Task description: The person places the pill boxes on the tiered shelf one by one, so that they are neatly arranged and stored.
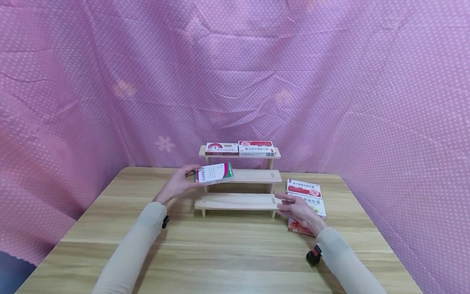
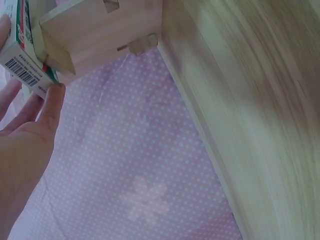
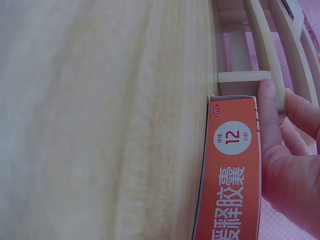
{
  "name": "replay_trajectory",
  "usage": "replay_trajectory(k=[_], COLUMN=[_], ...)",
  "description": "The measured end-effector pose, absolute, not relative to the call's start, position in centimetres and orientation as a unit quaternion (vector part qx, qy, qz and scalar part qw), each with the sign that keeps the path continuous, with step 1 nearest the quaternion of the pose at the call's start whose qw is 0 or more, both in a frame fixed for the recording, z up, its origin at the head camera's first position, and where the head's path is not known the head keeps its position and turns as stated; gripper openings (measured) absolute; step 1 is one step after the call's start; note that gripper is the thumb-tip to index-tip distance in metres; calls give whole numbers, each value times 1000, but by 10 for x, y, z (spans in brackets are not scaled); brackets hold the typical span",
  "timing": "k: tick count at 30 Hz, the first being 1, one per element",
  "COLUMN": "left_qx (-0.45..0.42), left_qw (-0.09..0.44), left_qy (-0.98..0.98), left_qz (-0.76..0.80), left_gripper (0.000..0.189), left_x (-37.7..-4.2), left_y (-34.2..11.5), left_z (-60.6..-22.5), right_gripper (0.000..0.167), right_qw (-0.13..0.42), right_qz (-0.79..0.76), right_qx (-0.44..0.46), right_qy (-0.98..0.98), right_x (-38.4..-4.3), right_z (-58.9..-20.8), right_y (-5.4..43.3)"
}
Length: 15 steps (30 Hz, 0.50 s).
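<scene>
My left hand [image 1: 180, 183] pinches one end of a white medicine box [image 1: 214, 173] with green and magenta ends. The box lies tilted over the left part of the middle tier of a wooden step rack [image 1: 257, 175]. In the left wrist view its barcode end [image 2: 22, 72] sits between the fingers, close to the wood. My right hand [image 1: 299, 210] grips the right end of the rack's lowest tier [image 1: 235, 201], with thumb and fingers about the board's edge. On the top tier lie a white-and-maroon box [image 1: 222, 148] and a red-and-white box [image 1: 257, 149].
Right of the rack, a red-and-white box [image 1: 304, 188], a white box [image 1: 318, 206] and an orange-red box [image 1: 299, 227] lie in a column, partly behind my right hand. A pink dotted cloth [image 1: 235, 81] hangs behind the wooden table [image 1: 220, 253].
</scene>
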<state>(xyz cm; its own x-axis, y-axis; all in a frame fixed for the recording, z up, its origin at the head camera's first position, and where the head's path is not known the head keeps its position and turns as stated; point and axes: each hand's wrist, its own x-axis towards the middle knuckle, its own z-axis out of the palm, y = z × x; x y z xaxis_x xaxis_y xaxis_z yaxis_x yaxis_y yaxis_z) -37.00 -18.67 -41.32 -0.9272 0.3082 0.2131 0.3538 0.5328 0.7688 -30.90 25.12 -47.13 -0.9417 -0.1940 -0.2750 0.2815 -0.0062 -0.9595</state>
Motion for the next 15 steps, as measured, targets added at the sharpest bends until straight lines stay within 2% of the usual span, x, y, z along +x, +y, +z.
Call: replay_trajectory(k=[8, 15], left_qx=[-188, -185], left_qw=[28, 6], left_qy=[-861, -848], left_qz=[-472, -497], left_gripper=[77, 80], left_x=[-370, -375], left_y=[-172, -164], left_z=[-417, -419], right_gripper=[51, 52], right_qw=[170, 165], right_qz=[-706, -706], right_qx=[30, 27], right_qy=[686, 688], right_x=[-309, -309], right_z=[-471, -470], right_y=[251, 252])
